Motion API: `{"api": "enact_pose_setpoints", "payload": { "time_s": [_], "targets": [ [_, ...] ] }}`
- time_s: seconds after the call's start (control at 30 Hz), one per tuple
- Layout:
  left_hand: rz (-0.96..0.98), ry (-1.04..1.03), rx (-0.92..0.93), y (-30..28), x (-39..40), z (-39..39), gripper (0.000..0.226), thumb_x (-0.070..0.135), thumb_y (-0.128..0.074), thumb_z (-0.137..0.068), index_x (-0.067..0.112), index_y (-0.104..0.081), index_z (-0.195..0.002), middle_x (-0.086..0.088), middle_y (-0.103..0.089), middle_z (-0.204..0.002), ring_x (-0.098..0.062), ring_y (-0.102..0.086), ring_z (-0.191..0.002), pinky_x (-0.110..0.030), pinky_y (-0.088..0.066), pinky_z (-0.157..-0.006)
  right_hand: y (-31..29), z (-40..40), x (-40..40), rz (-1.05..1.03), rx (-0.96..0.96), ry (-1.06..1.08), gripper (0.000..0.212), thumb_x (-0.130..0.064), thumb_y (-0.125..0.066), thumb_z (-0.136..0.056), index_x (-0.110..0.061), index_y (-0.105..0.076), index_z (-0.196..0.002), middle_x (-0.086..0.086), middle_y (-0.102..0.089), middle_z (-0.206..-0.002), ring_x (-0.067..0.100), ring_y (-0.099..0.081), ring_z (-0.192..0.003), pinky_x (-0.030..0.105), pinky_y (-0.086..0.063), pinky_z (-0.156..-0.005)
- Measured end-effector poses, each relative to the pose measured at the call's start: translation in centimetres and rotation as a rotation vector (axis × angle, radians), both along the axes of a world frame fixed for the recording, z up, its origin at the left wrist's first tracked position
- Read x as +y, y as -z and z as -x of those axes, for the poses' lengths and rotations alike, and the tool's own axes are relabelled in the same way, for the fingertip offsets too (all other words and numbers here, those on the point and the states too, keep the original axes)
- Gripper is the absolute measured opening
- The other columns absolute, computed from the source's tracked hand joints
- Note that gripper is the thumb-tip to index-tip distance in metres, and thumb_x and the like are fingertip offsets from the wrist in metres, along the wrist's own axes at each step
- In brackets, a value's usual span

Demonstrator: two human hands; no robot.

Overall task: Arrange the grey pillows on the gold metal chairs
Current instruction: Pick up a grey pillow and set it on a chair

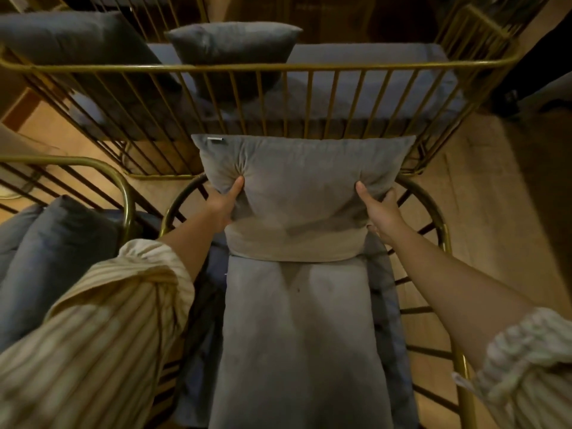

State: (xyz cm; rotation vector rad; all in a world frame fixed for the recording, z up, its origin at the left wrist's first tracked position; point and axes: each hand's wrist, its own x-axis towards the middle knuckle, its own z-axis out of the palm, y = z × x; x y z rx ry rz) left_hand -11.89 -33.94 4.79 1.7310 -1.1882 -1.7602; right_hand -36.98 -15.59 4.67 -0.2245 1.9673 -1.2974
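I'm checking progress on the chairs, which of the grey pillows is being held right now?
The light grey velvet pillow at the near chair's backrest: the left hand and right hand grip its sides. The other pillows lie untouched.

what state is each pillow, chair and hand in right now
held grey pillow: upright against the near chair's back, gripped at both sides
left hand: closed on the pillow's left side
right hand: closed on its right side
near gold chair: holds a long grey cushion lying flat
far gold chair: grey pillow propped upright on its seat
left pillows: leaning, untouched
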Motion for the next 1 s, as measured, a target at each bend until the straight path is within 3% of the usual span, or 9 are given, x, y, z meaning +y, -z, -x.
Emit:
{"api": "enact_pose_setpoints", "payload": {
  "time_s": [0.17,0.23,0.3,0.4,0.53,0.6,0.7,0.83,1.0],
  "targets": [
    [0.085,0.161,-0.059,-2.0,2.7,-3.2,0.071,0.041,-0.052,-0.102,0.015,-0.018,-0.159,-0.005,-0.039,-0.155,-0.027,-0.04,-0.141,-0.043,-0.038,-0.112,-0.2,-4.5,1.1,-0.152,0.128,0.104,0.079,-0.051,-0.056,-0.094,-0.009,-0.024,-0.153,0.015,-0.04,-0.154,0.035,-0.043,-0.138,0.039,-0.039,-0.108],
    [0.168,0.213,-0.228,-2.8,4.2,-5.2,0.067,0.039,-0.052,-0.103,0.012,-0.025,-0.158,-0.009,-0.041,-0.154,-0.028,-0.041,-0.141,-0.042,-0.037,-0.111,-0.4,-6.9,1.4,-0.268,0.087,0.06,0.073,-0.043,-0.056,-0.097,-0.004,-0.028,-0.151,0.017,-0.041,-0.153,0.036,-0.043,-0.138,0.037,-0.038,-0.107],
    [0.257,0.216,-0.413,-4.1,5.1,-8.3,0.065,0.036,-0.056,-0.101,0.012,-0.032,-0.156,-0.013,-0.045,-0.153,-0.031,-0.046,-0.138,-0.038,-0.042,-0.107,-1.0,-10.0,1.0,-0.304,0.002,-0.093,0.071,-0.035,-0.064,-0.093,-0.001,-0.034,-0.148,0.016,-0.045,-0.151,0.034,-0.045,-0.137,0.036,-0.038,-0.109],
    [0.466,0.167,-0.408,-6.3,5.3,-14.2,0.048,0.02,-0.063,-0.098,0.008,-0.052,-0.143,-0.01,-0.064,-0.125,-0.022,-0.062,-0.114,-0.025,-0.05,-0.088,-1.9,-13.9,-1.0,-0.31,-0.038,-0.356,0.07,-0.034,-0.071,-0.088,0.001,-0.045,-0.143,0.015,-0.053,-0.145,0.032,-0.054,-0.13,0.04,-0.046,-0.106],
    [0.675,0.026,-0.413,-11.0,6.0,-23.9,0.017,0.017,-0.057,-0.1,0.013,-0.066,-0.115,0.0,-0.069,-0.104,-0.011,-0.064,-0.094,-0.03,-0.054,-0.088,-6.3,-20.3,-4.7,-0.266,0.007,-0.61,0.066,-0.039,-0.064,-0.093,-0.005,-0.041,-0.145,0.013,-0.049,-0.143,0.035,-0.05,-0.129,0.042,-0.047,-0.092],
    [0.732,-0.054,-0.491,-12.4,6.4,-29.1,0.016,0.024,-0.056,-0.099,0.019,-0.067,-0.109,0.004,-0.066,-0.103,-0.009,-0.063,-0.096,-0.035,-0.055,-0.092,-8.4,-23.8,-6.6,-0.228,0.038,-0.733,0.059,-0.036,-0.059,-0.096,-0.006,-0.042,-0.143,0.011,-0.051,-0.132,0.034,-0.05,-0.125,0.044,-0.045,-0.098],
    [0.691,-0.168,-0.637,-12.8,7.4,-36.7,0.022,0.025,-0.059,-0.097,0.017,-0.066,-0.116,0.0,-0.063,-0.115,-0.017,-0.06,-0.106,-0.044,-0.051,-0.098,-10.3,-29.1,-9.4,-0.185,0.125,-0.839,0.059,-0.035,-0.061,-0.095,-0.007,-0.043,-0.144,0.011,-0.053,-0.131,0.032,-0.051,-0.126,0.047,-0.045,-0.104],
    [0.46,-0.27,-0.711,-11.3,9.3,-46.4,0.033,0.023,-0.062,-0.095,0.013,-0.063,-0.127,-0.011,-0.062,-0.131,-0.027,-0.06,-0.118,-0.051,-0.05,-0.102,-12.3,-36.9,-11.9,-0.1,0.281,-0.981,0.053,-0.03,-0.062,-0.095,-0.006,-0.047,-0.14,0.006,-0.054,-0.129,0.032,-0.05,-0.129,0.042,-0.043,-0.103],
    [0.195,-0.352,-0.716,-7.4,10.5,-55.2,0.023,0.019,-0.065,-0.094,0.009,-0.067,-0.114,-0.013,-0.065,-0.12,-0.03,-0.062,-0.113,-0.047,-0.051,-0.101,-12.2,-45.5,-14.9,0.041,0.402,-0.991,0.049,-0.028,-0.059,-0.097,-0.01,-0.047,-0.141,0.014,-0.056,-0.14,0.031,-0.053,-0.129,0.034,-0.043,-0.095]
  ]
}}
